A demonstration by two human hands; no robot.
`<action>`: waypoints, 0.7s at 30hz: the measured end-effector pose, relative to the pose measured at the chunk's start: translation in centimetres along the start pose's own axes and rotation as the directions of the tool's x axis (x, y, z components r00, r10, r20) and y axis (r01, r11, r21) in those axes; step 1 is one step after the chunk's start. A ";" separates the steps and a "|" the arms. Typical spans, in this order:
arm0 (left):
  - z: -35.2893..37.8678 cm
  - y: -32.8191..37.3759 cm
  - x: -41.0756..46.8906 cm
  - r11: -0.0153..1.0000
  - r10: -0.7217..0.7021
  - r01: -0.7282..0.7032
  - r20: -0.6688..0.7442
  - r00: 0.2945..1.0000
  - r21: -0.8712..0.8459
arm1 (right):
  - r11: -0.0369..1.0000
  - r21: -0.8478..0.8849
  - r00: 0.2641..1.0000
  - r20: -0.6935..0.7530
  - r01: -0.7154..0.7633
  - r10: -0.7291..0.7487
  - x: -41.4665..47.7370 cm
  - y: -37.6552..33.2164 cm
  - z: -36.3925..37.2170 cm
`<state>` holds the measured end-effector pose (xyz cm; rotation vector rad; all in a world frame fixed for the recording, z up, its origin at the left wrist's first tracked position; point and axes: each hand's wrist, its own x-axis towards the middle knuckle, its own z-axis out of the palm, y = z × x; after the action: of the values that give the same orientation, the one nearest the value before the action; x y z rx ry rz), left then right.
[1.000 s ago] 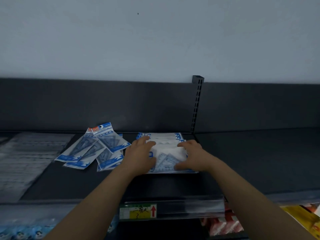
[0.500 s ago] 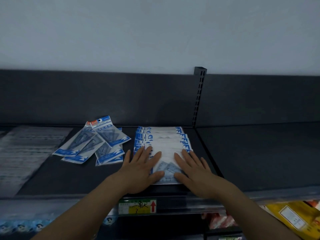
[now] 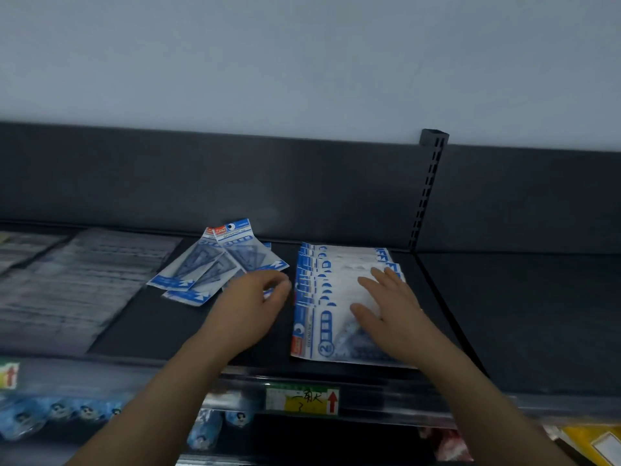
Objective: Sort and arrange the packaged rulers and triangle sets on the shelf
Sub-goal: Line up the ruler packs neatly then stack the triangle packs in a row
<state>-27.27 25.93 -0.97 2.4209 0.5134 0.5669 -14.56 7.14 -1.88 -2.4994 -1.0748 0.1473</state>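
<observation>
You are laying your right hand point(image 3: 391, 311) flat on the fanned stack of large triangle-set packets point(image 3: 336, 284), fingers straight and spread, palm covering the stack's near right part. That stack is lying on the dark shelf point(image 3: 521, 314), its packets overlapping like steps from back to front. Its right edge is sitting just beside the seam below the slotted upright point(image 3: 428, 193).

Your left hand point(image 3: 250, 307) is hanging just left of the stack, over the near right edge of the loose pile of small triangle-set packets point(image 3: 208, 264). Its fingers are curling, but blur is hiding the tips, so I cannot tell whether they are pinching a packet or only touching it. The small packets are lying crossed over one another, with a strip of bare shelf separating them from the large stack.

Further left, pale flat packages point(image 3: 84, 280) are covering the shelf. On the front rail below the large stack, a green and yellow price label point(image 3: 302, 400) with a red arrow is showing. Blue packets point(image 3: 50, 412) are sitting on the level beneath at the left, and a yellow pack point(image 3: 591, 442) at the right.
</observation>
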 end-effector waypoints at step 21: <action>-8.6 -13.5 12.6 0.890 -0.432 0.368 0.236 0.870 0.270 | 0.945 0.030 0.924 0.225 -0.325 0.311 17.3 -15.6 5.3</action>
<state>-24.08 46.02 0.41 2.4346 0.9620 -0.0308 -14.31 30.93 0.82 -2.6238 -0.7157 0.5538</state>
